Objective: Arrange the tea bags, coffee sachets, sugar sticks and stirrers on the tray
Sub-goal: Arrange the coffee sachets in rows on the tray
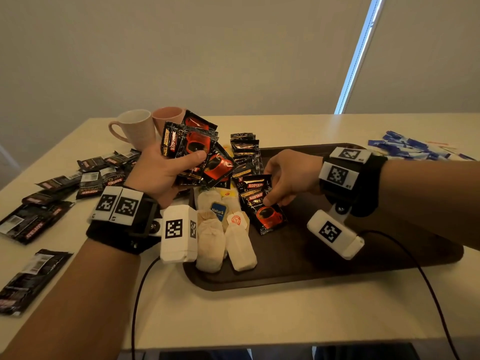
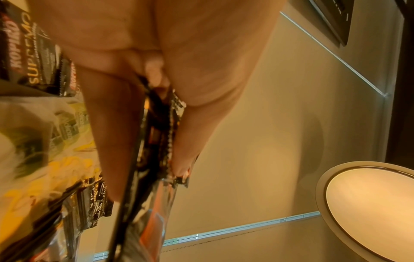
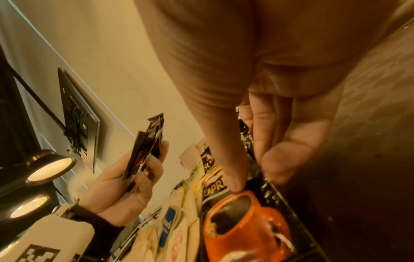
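Observation:
My left hand (image 1: 166,167) holds a fanned bunch of black and red coffee sachets (image 1: 197,149) up above the tray's left end, thumb across their front; the left wrist view shows the sachets (image 2: 156,134) pinched edge-on. My right hand (image 1: 283,178) pinches coffee sachets (image 1: 259,201) lying on the dark brown tray (image 1: 363,255), thumb on top and fingers at the right edge (image 3: 237,184). Several tea bags (image 1: 223,235) lie on the tray's left part. More sachets (image 1: 244,149) are stacked at the tray's back left.
Loose coffee sachets (image 1: 52,198) lie scattered over the table at the left. Two mugs (image 1: 135,128) stand at the back left. Blue sugar sticks (image 1: 410,146) lie at the back right, beyond the tray. A black cable (image 1: 428,281) crosses the table's front right.

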Demonstrator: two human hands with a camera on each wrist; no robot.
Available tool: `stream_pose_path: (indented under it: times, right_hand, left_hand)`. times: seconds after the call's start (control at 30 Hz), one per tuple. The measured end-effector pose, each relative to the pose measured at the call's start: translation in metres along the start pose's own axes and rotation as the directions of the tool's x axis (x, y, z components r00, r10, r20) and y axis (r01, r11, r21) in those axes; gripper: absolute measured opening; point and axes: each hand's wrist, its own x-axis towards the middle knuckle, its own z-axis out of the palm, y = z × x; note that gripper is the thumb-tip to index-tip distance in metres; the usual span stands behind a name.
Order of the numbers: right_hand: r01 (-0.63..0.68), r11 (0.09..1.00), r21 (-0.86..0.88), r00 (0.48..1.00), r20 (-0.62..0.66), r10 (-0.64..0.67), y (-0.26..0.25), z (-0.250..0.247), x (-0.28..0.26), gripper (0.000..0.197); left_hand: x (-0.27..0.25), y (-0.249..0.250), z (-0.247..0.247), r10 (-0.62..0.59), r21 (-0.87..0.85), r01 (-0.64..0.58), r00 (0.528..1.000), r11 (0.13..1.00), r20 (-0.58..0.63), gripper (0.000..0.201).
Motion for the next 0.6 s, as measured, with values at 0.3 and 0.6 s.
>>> stream_pose_path:
  times: [0.3,0.6]
  right_hand:
    - [-0.017,0.988,0.152,1.0,0.003,0.017,0.004,-0.003,-0.001,0.051]
    - [0.008,0.976,0.216,0.985,-0.173,0.03,0.008,-0.022,0.022,0.027]
  left_hand:
    - [0.0,0.001,0.003,-0.016,-0.006,0.015,1.0,1.0,-0.02,0.039]
    - [0.001,-0.001,0.0,-0.031,-0.046,0.028,0.998,0.999,-0.052,0.059]
